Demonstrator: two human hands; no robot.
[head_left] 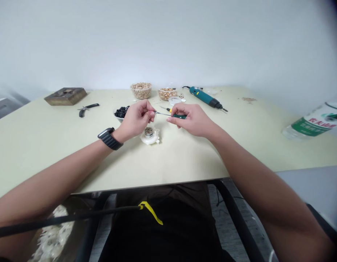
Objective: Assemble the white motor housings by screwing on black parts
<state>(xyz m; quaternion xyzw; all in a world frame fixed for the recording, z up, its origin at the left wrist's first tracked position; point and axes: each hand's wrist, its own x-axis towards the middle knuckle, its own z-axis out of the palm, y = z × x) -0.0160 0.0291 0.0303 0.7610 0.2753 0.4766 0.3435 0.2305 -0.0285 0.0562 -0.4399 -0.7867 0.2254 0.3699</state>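
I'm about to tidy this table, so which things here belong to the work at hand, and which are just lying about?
In use: left hand; right hand; green-handled screwdriver; white plastic part.

Lying about: electric screwdriver; pliers; wooden block; bowl of black pieces; plastic water bottle.

The tip of a slim green-handled screwdriver (176,116) disappears at the left hand's (134,120) fingertips (151,114), so whatever they pinch there is hidden. The right hand (190,118) covers most of a yellow-handled tool (170,110) behind it. The left hand also hides part of a bowl of small black pieces (121,112). The centre of a round white plastic part (150,136) is too small to make out. A clear plastic water bottle (313,122) is cut off by the right edge, its label blurred. The left forearm (56,169) and right forearm (256,182) run out of frame.
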